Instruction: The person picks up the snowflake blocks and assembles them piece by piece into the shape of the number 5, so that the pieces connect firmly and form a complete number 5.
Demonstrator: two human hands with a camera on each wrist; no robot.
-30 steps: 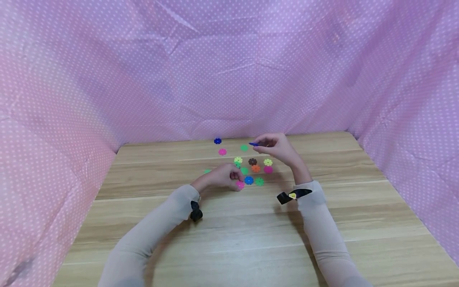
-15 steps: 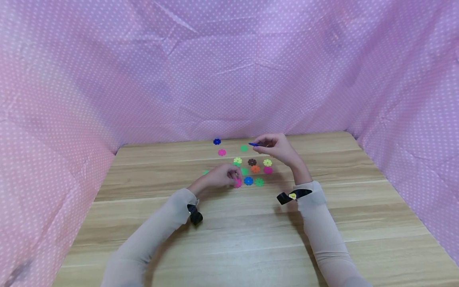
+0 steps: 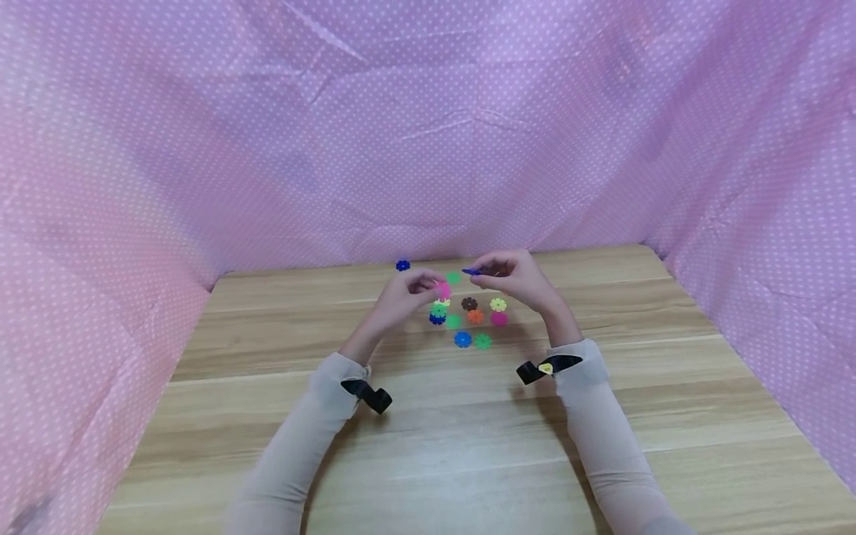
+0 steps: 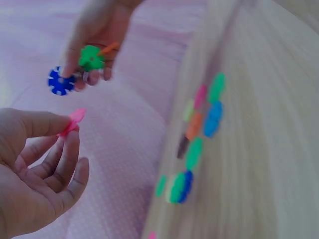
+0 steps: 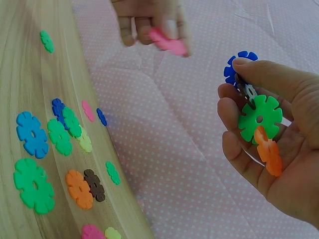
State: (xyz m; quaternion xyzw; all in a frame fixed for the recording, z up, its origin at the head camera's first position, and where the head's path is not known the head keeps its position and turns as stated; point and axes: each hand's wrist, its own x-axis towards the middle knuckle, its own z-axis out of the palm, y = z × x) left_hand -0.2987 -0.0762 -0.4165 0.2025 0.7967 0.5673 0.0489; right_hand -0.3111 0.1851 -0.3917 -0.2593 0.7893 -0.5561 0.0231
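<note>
My left hand [image 3: 400,299] pinches a pink flower-shaped interlocking disc [image 4: 75,121] between thumb and forefinger, raised above the table. Across a short gap, my right hand [image 3: 518,279] grips a small chain of joined discs. At the chain's end a dark blue disc [image 5: 231,75] sits under the thumb. A whitish and a dark disc, seen nearly edge-on, link it to a green disc [image 5: 269,112]. An orange disc [image 5: 270,155] is slotted into the green one near the palm. In the head view, fingers hide most of this chain, leaving the blue disc's edge showing.
Several loose discs lie on the wooden table [image 3: 435,446], among them a light blue disc [image 3: 463,339], a brown disc [image 3: 469,304] and an orange disc [image 5: 75,186]. A dark blue disc [image 3: 403,265] lies near the far edge. Pink dotted cloth [image 3: 428,148] surrounds the table.
My left hand has lifted the pink disc from the near side of the loose discs and carried it away from me, close to the right hand. The right hand stays almost still.
</note>
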